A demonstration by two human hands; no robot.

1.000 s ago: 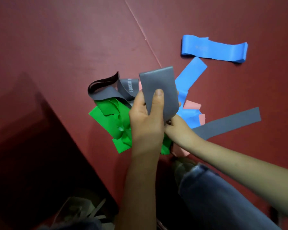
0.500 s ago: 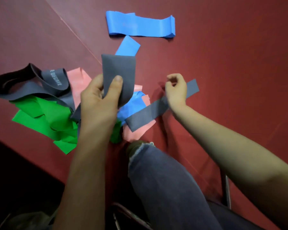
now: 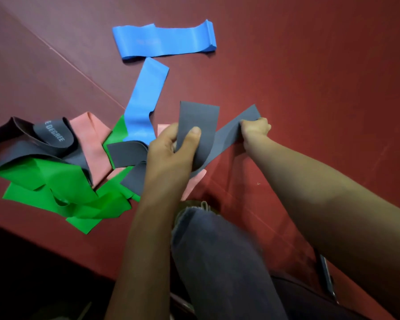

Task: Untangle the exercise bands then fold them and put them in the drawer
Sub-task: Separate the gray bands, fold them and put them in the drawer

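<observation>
My left hand [image 3: 171, 148] pinches a folded part of a flat grey band [image 3: 199, 118], thumb on top. My right hand [image 3: 255, 129] is closed on the far end of the same grey band, which stretches between both hands. To the left lies a tangle: a green band [image 3: 56, 185], a pink band [image 3: 95, 139], a dark grey printed band [image 3: 51, 135] and a long blue band [image 3: 146, 100] running up from the pile. A second blue band [image 3: 164, 40], folded flat, lies apart at the top. No drawer is in view.
Everything rests on a dark red floor mat [image 3: 310, 65] with a seam [image 3: 79, 72] running diagonally at the left. My knee in blue jeans [image 3: 217, 250] sits between my arms. A dark shadowed area [image 3: 21, 273] fills the lower left.
My right hand went from the pile to the grey band's loose end and closed on it, lifting it. My left hand kept its hold. The view shifted, showing more of the tangle.
</observation>
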